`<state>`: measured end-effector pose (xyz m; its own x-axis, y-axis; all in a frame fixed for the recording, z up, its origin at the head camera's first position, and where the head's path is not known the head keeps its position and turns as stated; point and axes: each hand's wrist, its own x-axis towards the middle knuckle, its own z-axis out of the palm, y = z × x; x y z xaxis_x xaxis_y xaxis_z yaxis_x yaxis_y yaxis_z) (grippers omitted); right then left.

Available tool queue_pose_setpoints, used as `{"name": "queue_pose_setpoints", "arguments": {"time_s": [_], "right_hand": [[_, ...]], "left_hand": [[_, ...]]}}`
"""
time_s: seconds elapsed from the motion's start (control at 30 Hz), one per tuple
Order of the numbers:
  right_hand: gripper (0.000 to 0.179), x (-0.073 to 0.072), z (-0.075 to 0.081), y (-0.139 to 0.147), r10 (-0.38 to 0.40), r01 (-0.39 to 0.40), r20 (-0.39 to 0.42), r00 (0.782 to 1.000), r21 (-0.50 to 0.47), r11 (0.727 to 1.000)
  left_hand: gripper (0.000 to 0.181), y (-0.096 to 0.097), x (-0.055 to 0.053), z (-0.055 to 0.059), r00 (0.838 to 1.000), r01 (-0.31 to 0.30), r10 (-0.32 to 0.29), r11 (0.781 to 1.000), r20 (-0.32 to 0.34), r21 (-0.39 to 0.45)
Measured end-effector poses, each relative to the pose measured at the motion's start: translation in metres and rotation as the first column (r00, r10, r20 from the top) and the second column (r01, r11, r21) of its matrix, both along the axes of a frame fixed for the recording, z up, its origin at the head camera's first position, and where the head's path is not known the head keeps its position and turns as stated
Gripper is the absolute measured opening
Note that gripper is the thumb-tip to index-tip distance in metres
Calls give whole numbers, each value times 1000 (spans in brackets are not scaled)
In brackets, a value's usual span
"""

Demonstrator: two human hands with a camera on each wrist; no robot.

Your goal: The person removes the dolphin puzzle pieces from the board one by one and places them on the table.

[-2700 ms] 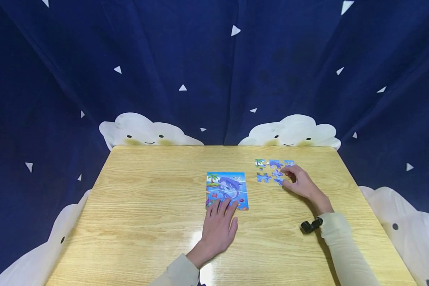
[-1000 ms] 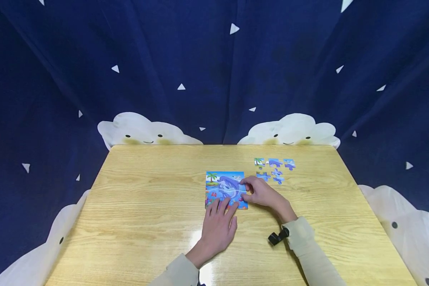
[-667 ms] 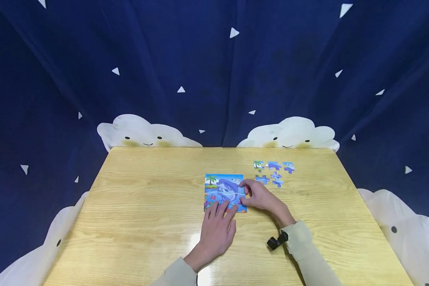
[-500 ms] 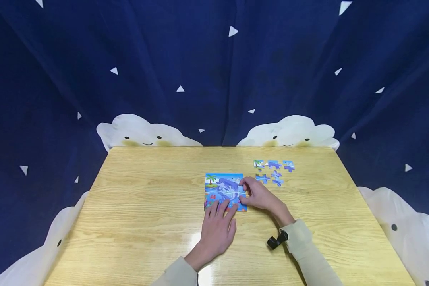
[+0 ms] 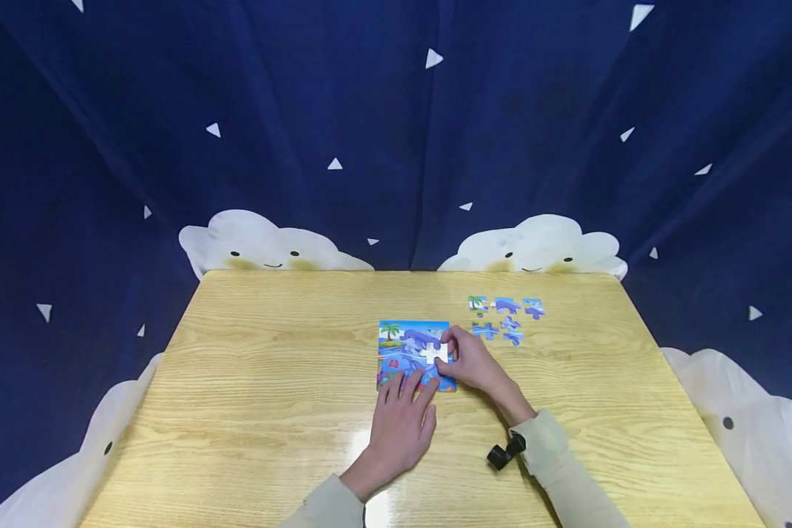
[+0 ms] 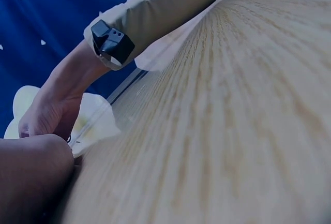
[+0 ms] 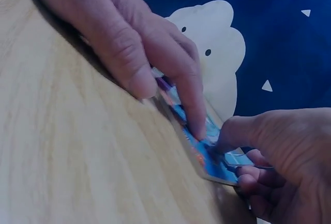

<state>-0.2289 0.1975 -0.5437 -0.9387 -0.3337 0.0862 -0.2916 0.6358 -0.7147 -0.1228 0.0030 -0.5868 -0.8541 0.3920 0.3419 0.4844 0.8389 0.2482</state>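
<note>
A dolphin jigsaw puzzle (image 5: 392, 345) lies flat on the table in the head view. Across its lower edge rests my left hand (image 5: 401, 425), fingers straight and spread. My right hand (image 5: 480, 363) is at the puzzle's right side, its thumb and fingers pinching a thin puzzle piece (image 7: 247, 166), seen nearly edge-on in the right wrist view. Next to those fingertips a white, piece-shaped patch (image 5: 435, 354) shows in the picture. Most of the pinched piece is hidden by my fingers in the head view.
Several loose puzzle pieces (image 5: 505, 305) lie in two rows beyond my right hand. The wooden table (image 5: 270, 367) ends at a dark blue curtain (image 5: 383, 110) with white clouds. A black wrist camera (image 5: 505, 452) is strapped at my right sleeve.
My right hand has come left from the loose pieces, leaving one there, to the puzzle's right side. It has worked a piece loose, baring a white patch. My left hand stays put.
</note>
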Motion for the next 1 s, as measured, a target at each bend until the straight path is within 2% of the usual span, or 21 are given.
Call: {"name": "queue_pose_setpoints", "arguments": {"time_s": [0.2, 0.43, 1.0], "right_hand": [[40, 0, 3, 2, -2, 1, 31, 1000, 26, 1000], [39, -4, 3, 9, 31, -31, -1, 1000, 33, 999], [31, -8, 0, 21, 69, -68, -36, 997, 27, 997]], "left_hand": [[48, 0, 1, 2, 1000, -3, 3, 1000, 18, -9], [48, 1, 1, 4, 1000, -4, 4, 1000, 17, 6], [48, 0, 0, 0, 1000, 5, -5, 1000, 9, 2]]}}
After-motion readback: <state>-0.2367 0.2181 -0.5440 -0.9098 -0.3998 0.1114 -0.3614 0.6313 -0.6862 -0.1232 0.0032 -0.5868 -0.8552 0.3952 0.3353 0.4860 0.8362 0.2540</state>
